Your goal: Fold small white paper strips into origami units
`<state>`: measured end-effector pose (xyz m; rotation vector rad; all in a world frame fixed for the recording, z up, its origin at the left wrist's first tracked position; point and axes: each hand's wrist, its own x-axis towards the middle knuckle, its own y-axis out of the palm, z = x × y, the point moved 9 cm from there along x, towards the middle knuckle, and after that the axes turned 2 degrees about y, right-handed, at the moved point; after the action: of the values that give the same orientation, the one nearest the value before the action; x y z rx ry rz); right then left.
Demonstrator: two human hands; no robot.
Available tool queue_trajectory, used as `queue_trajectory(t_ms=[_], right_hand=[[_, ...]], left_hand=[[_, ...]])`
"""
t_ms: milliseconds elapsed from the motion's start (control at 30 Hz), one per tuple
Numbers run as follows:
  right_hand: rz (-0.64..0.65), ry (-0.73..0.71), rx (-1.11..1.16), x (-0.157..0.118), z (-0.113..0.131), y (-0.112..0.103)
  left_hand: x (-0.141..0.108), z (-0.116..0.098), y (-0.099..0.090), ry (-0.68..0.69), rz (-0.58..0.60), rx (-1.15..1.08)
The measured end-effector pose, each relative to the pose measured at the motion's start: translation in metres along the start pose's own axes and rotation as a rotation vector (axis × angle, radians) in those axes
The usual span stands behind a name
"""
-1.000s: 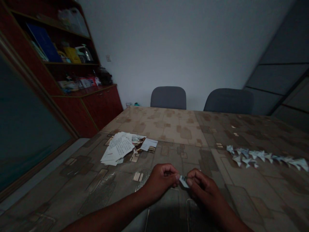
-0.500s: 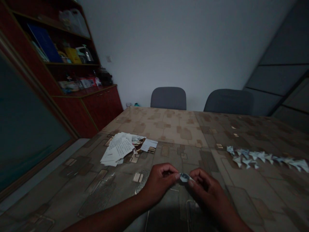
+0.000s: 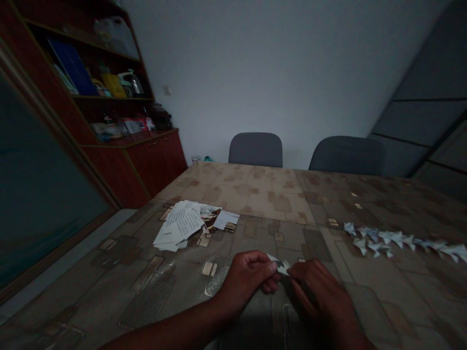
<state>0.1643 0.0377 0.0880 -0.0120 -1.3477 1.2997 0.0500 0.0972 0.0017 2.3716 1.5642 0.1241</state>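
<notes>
The left hand and right hand still pinch the small folded paper over the desk, now turned so its white corner pokes up past the left fingers.

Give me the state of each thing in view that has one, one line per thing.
left hand: pinching the small folded paper
right hand: gripping the paper's other end
small folded paper: held up between both hands
loose papers: in an untidy heap on the table
folded paper pieces: lying in a long row
cabinet doors: shut
</notes>
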Motion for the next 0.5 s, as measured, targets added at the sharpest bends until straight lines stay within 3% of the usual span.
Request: queue_trajectory(t_ms=[100,200,333,500], right_hand=[[0.034,0.003,0.047,0.001,0.004,0.004],[-0.009,0.198,0.113,-0.003,-0.012,0.004],[0.021,0.513,0.25,-0.016,-0.041,0.014],[0.098,0.634,0.429,-0.02,-0.05,0.022]], left_hand=[[0.001,-0.003,-0.004,-0.002,-0.07,0.02],[-0.001,-0.007,-0.005,-0.003,-0.11,-0.001],[-0.005,-0.006,0.004,-0.037,-0.057,-0.034],[-0.006,-0.011,0.005,0.01,-0.025,0.09]])
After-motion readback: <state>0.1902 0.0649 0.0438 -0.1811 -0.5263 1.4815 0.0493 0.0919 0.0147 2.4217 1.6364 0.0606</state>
